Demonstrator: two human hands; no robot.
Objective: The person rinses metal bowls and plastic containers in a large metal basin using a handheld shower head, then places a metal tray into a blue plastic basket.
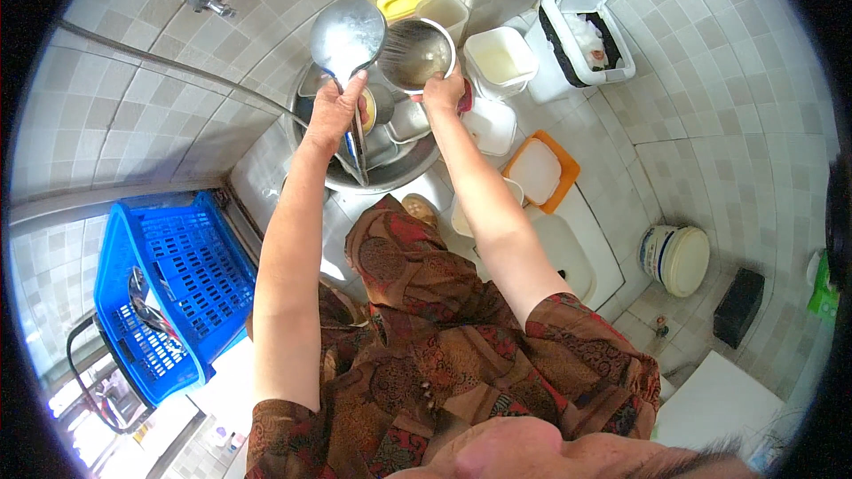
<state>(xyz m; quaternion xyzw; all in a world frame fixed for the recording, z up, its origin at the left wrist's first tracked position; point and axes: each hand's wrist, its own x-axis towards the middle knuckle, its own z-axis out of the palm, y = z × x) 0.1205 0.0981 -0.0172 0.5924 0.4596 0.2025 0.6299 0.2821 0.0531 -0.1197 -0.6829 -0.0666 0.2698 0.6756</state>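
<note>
My left hand [338, 106] is closed around the handle of a large round shower head [349, 33], joined to a metal hose [180, 68] that runs left along the wall. Water sprays rightward from it into a round pot or bowl with a white rim [442, 28]. My right hand [444, 90] grips that vessel by its near rim, tilting its opening toward the shower head. Beneath both hands a wide metal basin [393, 181] on the floor holds metal containers [409, 122] and other dishes, partly hidden by my left hand and the shower handle.
A yellow bottle [403, 1] and white plastic tubs [500, 61] stand behind and right of the basin. Farther right are an open-lidded bin [622, 65], an orange container [564, 165] and a lidded bucket [685, 261]. A blue plastic basket [193, 266] is at left.
</note>
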